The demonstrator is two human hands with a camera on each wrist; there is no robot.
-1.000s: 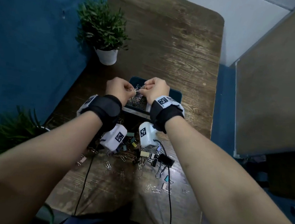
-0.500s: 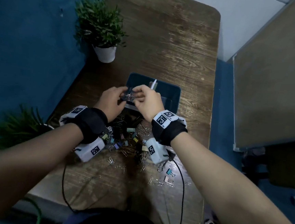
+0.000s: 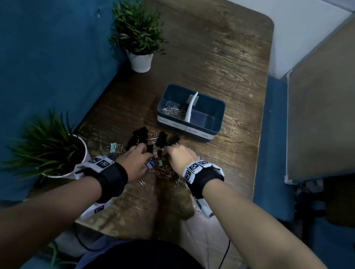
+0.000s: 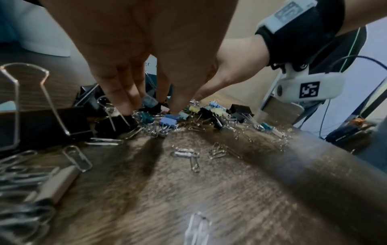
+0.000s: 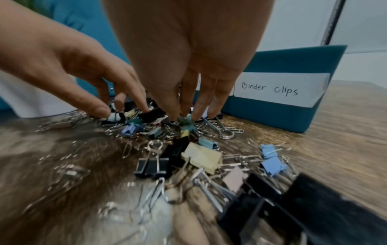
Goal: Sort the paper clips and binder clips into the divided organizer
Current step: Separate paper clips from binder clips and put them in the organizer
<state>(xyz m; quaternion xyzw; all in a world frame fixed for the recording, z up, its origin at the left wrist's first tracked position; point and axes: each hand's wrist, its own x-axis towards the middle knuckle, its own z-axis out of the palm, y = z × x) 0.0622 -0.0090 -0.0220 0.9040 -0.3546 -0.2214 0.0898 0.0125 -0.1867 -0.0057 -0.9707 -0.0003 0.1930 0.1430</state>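
A dark blue organizer (image 3: 216,107) with a white divider (image 3: 190,108) stands mid-table. Its left compartment holds silver paper clips (image 3: 173,112); the right one, labelled "Binder Clips" (image 5: 278,89), looks bare. A mixed pile of binder clips and paper clips (image 3: 158,141) lies in front of it. Both hands reach down into the pile side by side. My left hand (image 3: 144,150) (image 4: 150,109) spreads its fingertips on a black clip and a blue binder clip (image 4: 168,121). My right hand (image 3: 167,152) (image 5: 184,115) sets straight fingertips around a small teal binder clip (image 5: 185,127). Neither hand lifts anything.
A potted plant (image 3: 138,34) stands at the back left and another (image 3: 48,151) at the near left, close to my left wrist. Loose paper clips (image 4: 188,155) lie near the table's front edge. Large black binder clips (image 5: 303,207) lie under my right wrist. A grey board (image 3: 336,94) stands on the right.
Both hands came back from above the organizer's left compartment down to the pile. The paper clips they held between them are gone from the fingers.
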